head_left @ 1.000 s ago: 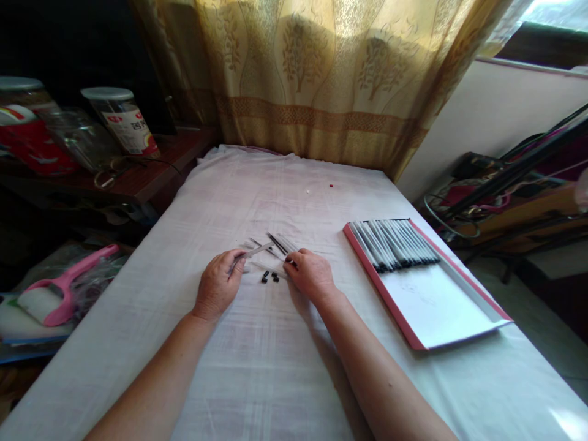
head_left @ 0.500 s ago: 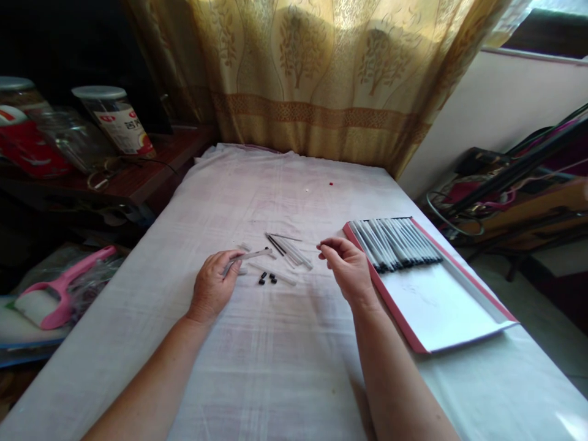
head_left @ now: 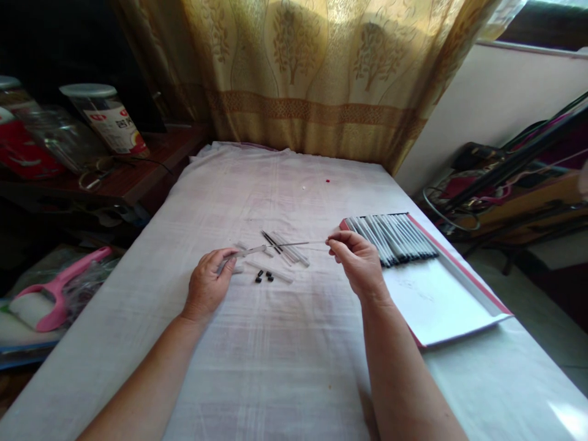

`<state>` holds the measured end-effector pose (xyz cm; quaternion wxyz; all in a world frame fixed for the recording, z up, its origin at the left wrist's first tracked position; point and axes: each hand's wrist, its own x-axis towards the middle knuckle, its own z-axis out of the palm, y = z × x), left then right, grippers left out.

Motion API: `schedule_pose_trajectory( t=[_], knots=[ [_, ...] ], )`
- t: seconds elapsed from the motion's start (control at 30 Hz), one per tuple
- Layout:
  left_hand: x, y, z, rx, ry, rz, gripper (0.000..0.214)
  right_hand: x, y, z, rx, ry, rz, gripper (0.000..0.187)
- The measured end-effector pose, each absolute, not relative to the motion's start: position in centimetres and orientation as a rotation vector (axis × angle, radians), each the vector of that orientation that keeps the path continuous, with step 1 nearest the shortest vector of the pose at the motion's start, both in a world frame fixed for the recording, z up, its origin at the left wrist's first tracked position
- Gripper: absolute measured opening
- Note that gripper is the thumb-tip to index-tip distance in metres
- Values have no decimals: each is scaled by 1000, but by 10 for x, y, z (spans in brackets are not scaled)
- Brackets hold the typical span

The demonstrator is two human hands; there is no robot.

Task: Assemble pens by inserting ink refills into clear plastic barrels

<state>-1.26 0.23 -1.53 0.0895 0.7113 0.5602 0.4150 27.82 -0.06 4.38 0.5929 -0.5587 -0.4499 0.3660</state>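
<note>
My left hand [head_left: 209, 282] is closed on a clear pen barrel [head_left: 245, 252] that points right, just above the white cloth. My right hand [head_left: 358, 260] pinches the end of a thin pen refill [head_left: 298, 244], whose other tip meets the open end of the barrel. Between the hands lie several loose clear barrels and dark refills [head_left: 287, 248] and three small black caps [head_left: 264, 276]. To the right, a red-edged white tray [head_left: 441, 300] holds a row of several finished pens [head_left: 390, 236].
The white cloth covers a table [head_left: 275, 367]. A gold patterned curtain [head_left: 303, 73] hangs behind it. On the left stand a wooden shelf [head_left: 128, 174] with jars [head_left: 108, 116] and, lower, a pink-handled roller [head_left: 55, 294]. Cables and dark rods [head_left: 505, 177] crowd the right side.
My right hand left the pile by the caps, swung right with a thin refill pinched in it, and now holds the refill's tip at the barrel in my left hand.
</note>
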Motion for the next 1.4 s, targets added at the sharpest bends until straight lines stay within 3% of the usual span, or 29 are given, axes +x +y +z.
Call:
schedule_pose_trajectory(
  t=[1.0,1.2,1.4],
  knots=[
    [-9,-2,-12,2230,1517,1180,24,249,-5,38,-1310,-1123,888,19],
    [-9,-2,-14,1977,1557,1227,25,223,-5,22,-1256,-1410,945,47],
    [-9,0,-13,1765,1584,1332,22,211,16,23,-1678,-1977,505,23]
  ],
)
